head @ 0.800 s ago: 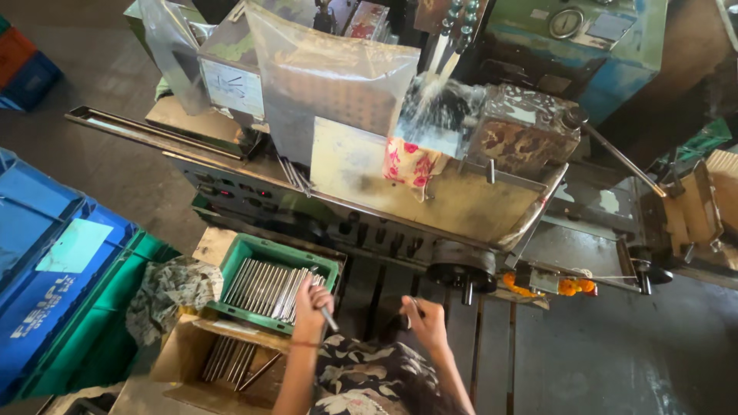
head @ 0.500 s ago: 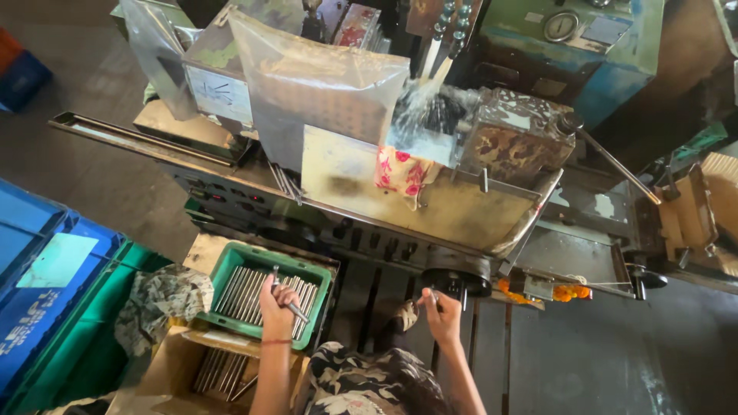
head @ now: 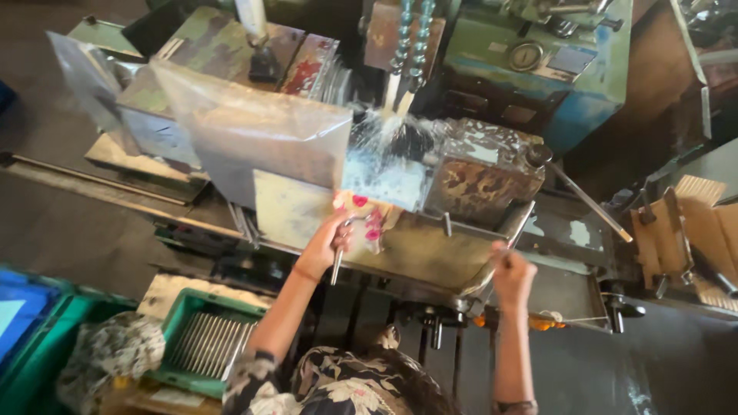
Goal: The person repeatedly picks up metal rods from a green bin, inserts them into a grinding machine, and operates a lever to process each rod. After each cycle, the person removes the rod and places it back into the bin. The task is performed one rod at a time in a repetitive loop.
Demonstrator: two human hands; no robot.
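My left hand point(head: 329, 244) is raised to the front of the machine's wet metal trough point(head: 430, 253) and grips a thin metal rod point(head: 337, 267) that points down. Its fingers are close to a pink-dotted cloth point(head: 367, 217) hanging under the work area. My right hand point(head: 513, 278) is a closed fist at the trough's right rim, with a thin metal piece point(head: 500, 251) sticking out of the top. Coolant sprays point(head: 388, 134) from the nozzles above, between both hands. A green tray point(head: 178, 307) with several metal rods sits low at the left.
A clear plastic splash sheet point(head: 254, 131) hangs at the left of the machine. A lever with a black knob point(head: 538, 156) slants down to the right. A blue crate point(head: 15, 307) and a rag point(head: 104, 357) lie at the lower left, cardboard point(head: 696, 223) at the right.
My left hand has left the green tray with a rod and risen to the machine's front. My right hand has risen to the trough's right rim. The view has moved closer to the machine.
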